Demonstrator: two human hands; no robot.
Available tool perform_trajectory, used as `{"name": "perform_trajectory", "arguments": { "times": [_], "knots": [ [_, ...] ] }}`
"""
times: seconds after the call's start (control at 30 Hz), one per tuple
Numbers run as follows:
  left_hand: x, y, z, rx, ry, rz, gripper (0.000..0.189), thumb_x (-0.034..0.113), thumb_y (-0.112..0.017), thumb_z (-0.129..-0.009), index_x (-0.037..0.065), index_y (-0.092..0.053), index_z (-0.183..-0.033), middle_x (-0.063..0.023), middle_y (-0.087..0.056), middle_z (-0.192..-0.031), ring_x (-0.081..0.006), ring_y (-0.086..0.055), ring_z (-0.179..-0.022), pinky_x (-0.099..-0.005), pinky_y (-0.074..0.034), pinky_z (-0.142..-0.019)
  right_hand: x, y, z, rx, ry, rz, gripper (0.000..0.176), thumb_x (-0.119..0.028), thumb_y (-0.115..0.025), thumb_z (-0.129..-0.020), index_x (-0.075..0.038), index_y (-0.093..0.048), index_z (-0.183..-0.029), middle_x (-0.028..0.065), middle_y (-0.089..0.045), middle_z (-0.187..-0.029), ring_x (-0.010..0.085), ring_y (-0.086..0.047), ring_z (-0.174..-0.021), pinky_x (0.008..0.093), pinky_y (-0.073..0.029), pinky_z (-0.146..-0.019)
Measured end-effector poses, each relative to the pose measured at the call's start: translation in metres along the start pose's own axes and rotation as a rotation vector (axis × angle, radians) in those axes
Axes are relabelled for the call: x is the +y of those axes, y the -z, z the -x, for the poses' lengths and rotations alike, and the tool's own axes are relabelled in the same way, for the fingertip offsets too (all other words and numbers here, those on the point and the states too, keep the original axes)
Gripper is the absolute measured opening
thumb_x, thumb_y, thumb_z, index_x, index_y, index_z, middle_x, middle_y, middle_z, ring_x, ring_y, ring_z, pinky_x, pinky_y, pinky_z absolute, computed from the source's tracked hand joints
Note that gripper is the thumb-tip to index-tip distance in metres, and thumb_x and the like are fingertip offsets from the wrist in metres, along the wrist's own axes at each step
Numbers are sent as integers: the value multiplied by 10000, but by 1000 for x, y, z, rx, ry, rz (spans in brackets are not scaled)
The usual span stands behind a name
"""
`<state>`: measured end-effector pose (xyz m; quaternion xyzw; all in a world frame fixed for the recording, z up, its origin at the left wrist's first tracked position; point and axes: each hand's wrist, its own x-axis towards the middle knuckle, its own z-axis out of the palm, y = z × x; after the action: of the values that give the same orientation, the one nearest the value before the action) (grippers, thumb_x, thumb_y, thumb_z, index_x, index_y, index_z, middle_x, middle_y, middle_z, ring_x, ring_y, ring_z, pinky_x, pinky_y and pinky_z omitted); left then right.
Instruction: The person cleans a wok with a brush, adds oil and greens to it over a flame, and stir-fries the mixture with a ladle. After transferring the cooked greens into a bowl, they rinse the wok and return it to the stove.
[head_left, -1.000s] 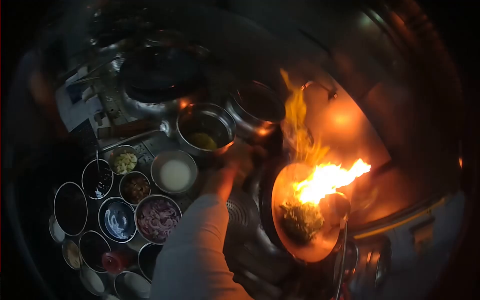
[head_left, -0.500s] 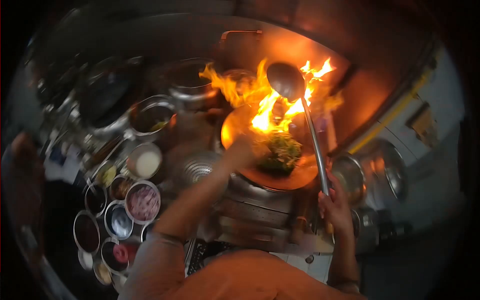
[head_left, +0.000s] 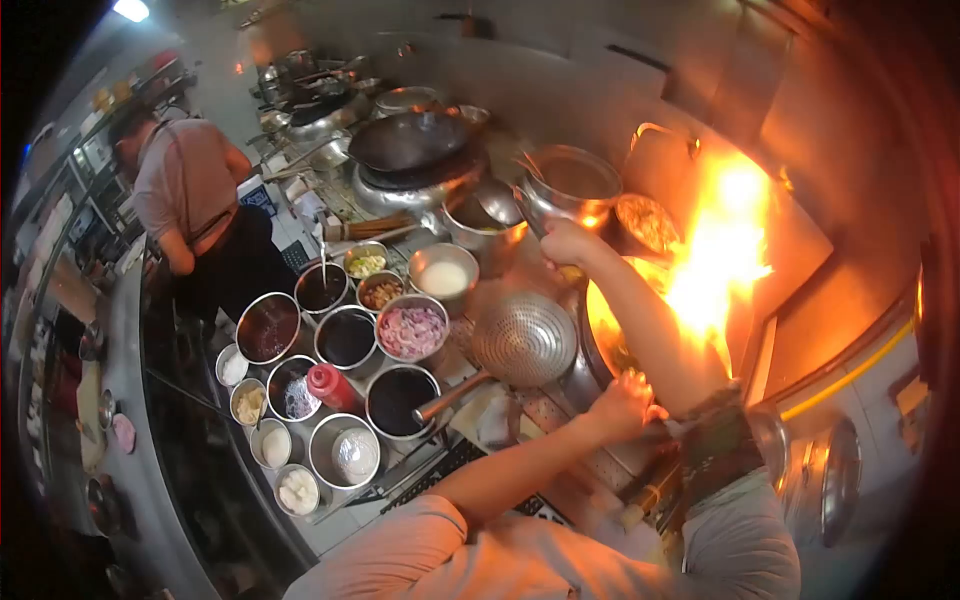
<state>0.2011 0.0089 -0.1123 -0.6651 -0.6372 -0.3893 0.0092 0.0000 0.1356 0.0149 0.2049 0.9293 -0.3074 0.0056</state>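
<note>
Wok [head_left: 603,318]: sits ahead of you with its inner wall lit orange, and your crossing forearm [head_left: 655,305] and the fire hide most of its contents
Flames [head_left: 722,245]: stand tall and bright over the wok's right part
Right hand [head_left: 570,245]: your fingers close around the handle of the ladle [head_left: 496,203], just beyond the wok's left rim
Ladle bowl: farther left of the wok, over the steel pot [head_left: 490,241]; you cannot tell whether it touches what is inside
Left hand [head_left: 622,405]: your fingers curl at the wok's near edge; whether they grip the rim, you cannot tell
Strainer [head_left: 525,338]: lies just left of the wok, its handle pointing away from it and towards you
Containers: 1 bowl of sliced onion [head_left: 412,331] and 1 red squeeze bottle [head_left: 333,388] stand left of the wok, past the strainer, among pots of sauces
Large pot [head_left: 577,208]: stands behind the wok and to its left
Co-worker [head_left: 195,185]: bends well to the left of the wok, apart from your 2 hands
</note>
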Motion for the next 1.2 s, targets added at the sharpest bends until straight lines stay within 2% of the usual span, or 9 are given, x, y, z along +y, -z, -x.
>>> {"name": "perform_trajectory", "arguments": {
  "times": [0.17, 0.27, 0.37, 0.47, 0.57, 0.83, 1.0, 1.1, 1.2],
  "knots": [
    [-30, -38, 20, 178, -133, 26, 374, 317, -657, -894, 20, -670, -1120, -193, -657, -1033, -362, -637, -911, -492, -521, -787, -59, -8, -65, -194, -261, 1, 199, -105, -569, -858, -20, -660, -702, 69, -625, -610, 216, -618, -516, 372, -485, -459],
    [-33, -60, 8, 148, 67, 958, 399, 308, -650, -874, 91, -660, -1209, -178, -669, -1114, -357, -652, -970, -494, -524, -814, -53, -16, -81, -246, -431, -227, 151, -75, -567, -887, -22, -616, -755, 63, -621, -632, 174, -619, -550, 326, -492, -464],
    [-30, 8, 6, 102, -12, 575, 441, 335, -650, -871, 179, -634, -1283, -160, -650, -1244, -349, -638, -1119, -480, -504, -912, -36, -9, -69, -217, -547, -688, 72, -76, -577, -919, -26, -587, -868, 42, -602, -689, 124, -593, -571, 276, -473, -463],
    [-36, 21, 9, 74, -229, 259, 458, 345, -622, -895, 105, -620, -1286, -189, -620, -1296, -359, -574, -1234, -473, -458, -1009, -11, -19, -28, -118, -509, -1114, 66, -93, -583, -947, -48, -572, -994, 20, -585, -759, 89, -555, -569, 243, -443, -455],
    [-24, 13, 13, 62, -37, 570, 463, 304, -621, -882, 66, -619, -1279, -188, -626, -1290, -352, -546, -1276, -491, -428, -1046, -9, -24, 35, 46, -345, -1278, 157, -94, -579, -965, -96, -549, -1119, 22, -585, -821, 82, -537, -571, 232, -426, -449],
    [-2, 48, 4, -359, 88, 77, 355, 252, -664, -877, 11, -625, -1133, -226, -600, -1227, -424, -585, -1077, -496, -465, -951, 73, -14, 194, 21, -36, -2076, 336, -67, -575, -974, -190, -466, -1267, 64, -566, -899, 67, -538, -617, 224, -408, -435],
    [4, 67, 2, -180, -52, 141, 453, 243, -729, -864, -24, -636, -1218, -195, -613, -1169, -381, -557, -1121, -467, -463, -971, 117, 3, 306, 519, -255, -1525, 520, -37, -566, -950, -127, -388, -1430, 42, -556, -812, 95, -520, -578, 273, -424, -435],
    [11, 70, 1, -130, -40, 114, 442, 244, -725, -877, -32, -638, -1211, -200, -619, -1158, -390, -561, -1125, -472, -475, -956, 141, 12, 355, 534, -566, -688, 606, -75, -607, -906, -97, -394, -1473, 62, -589, -821, 140, -553, -577, 318, -450, -454],
    [13, 55, -1, -75, -54, 130, 376, 238, -706, -900, -34, -642, -1152, -215, -619, -1111, -407, -568, -1082, -480, -485, -920, 160, 18, 425, 513, -478, -172, 629, -67, -609, -879, -89, -438, -1485, 76, -632, -865, 156, -600, -635, 330, -502, -547]
  ]
}}
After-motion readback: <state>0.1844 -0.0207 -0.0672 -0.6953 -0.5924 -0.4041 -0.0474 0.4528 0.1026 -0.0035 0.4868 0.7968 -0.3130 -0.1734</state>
